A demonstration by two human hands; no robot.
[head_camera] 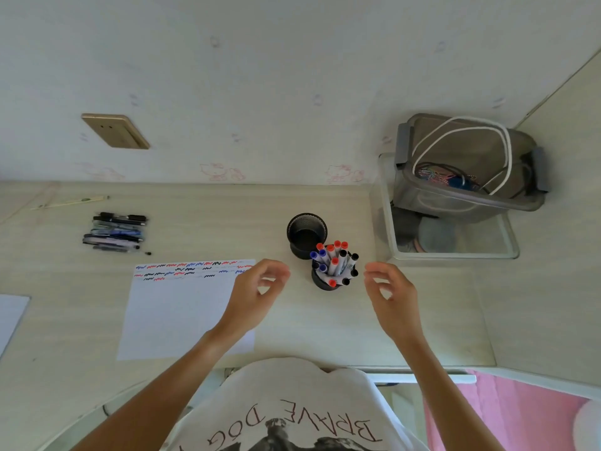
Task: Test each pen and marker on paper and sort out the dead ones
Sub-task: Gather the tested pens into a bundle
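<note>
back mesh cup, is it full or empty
Empty. The back cup stands upright and its dark inside shows no pens, while the front cup beside it is packed with markers.

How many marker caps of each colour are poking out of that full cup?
Markers in the full cup, by the caps that show; some may be hidden:
Red caps: 6
Blue caps: 3
Black caps: 5
Total: 14

Markers (335, 263) in cup (325, 283), paper (182, 307) left.
</note>
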